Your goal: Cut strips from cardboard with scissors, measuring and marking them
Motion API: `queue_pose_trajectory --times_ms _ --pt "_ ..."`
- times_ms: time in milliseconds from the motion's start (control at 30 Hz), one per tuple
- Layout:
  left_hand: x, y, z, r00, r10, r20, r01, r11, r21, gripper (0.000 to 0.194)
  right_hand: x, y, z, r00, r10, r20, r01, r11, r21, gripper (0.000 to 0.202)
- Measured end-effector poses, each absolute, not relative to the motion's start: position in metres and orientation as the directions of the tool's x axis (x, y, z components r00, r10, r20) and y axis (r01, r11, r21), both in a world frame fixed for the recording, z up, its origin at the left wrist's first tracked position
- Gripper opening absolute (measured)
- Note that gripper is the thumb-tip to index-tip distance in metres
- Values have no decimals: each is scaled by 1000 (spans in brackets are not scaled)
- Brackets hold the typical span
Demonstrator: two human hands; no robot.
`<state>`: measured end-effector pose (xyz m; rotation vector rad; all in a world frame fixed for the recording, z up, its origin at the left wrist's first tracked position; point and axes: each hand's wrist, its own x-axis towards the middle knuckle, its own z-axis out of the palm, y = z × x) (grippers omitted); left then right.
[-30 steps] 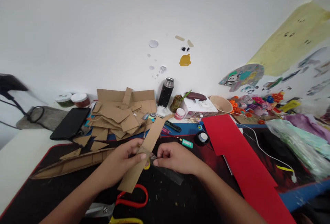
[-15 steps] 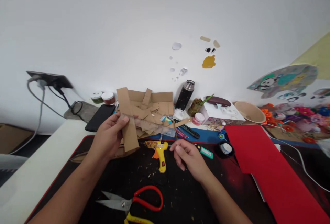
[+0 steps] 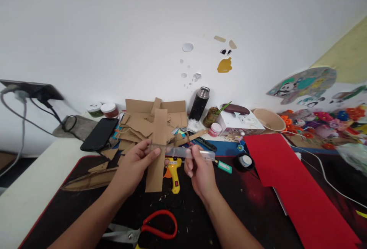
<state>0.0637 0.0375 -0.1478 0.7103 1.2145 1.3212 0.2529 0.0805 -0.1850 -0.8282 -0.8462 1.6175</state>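
Note:
My left hand (image 3: 134, 166) pinches a brown cardboard strip (image 3: 159, 128) together with one end of a clear plastic ruler (image 3: 178, 152). The strip stands lengthwise away from me, and the ruler lies across it. Farther right, my right hand (image 3: 202, 174) grips the ruler between thumb and fingers near its other end. Partly hidden behind the strip is a yellow glue gun (image 3: 174, 176), its switch lit. Below the hands, scissors (image 3: 160, 224) with a red handle rest on the black mat, cut off by the bottom edge.
A pile of cardboard scraps (image 3: 137, 125) lies at the back, beside a black thermos (image 3: 198, 105). A phone (image 3: 100, 134) is at the left. Red sheets (image 3: 286, 176) cover the right side. A teal-handled cutter (image 3: 224, 166) lies by my right hand.
My right hand has moved from hanging free to gripping the ruler. The cardboard strip and left hand have shifted right and lower. The view has turned slightly.

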Motion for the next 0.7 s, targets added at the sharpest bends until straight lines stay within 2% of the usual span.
queue_pose_trajectory --times_ms 133,300,500,700 --pt "73 31 -152 -147 960 -237 -216 202 955 57 255 71 -194 -218 973 -77 -443 -169 -880 55" --pt "77 25 -152 -152 956 -251 -135 232 963 57 262 71 -191 -170 979 -109 -466 -177 -867 55" --pt "84 24 -146 -141 947 -288 -204 257 945 53 268 73 -190 -184 976 -118 -469 -192 -862 55" --pt "87 23 -145 -151 940 -306 -229 268 936 58 268 72 -193 -187 977 -100 -449 -176 -876 54"
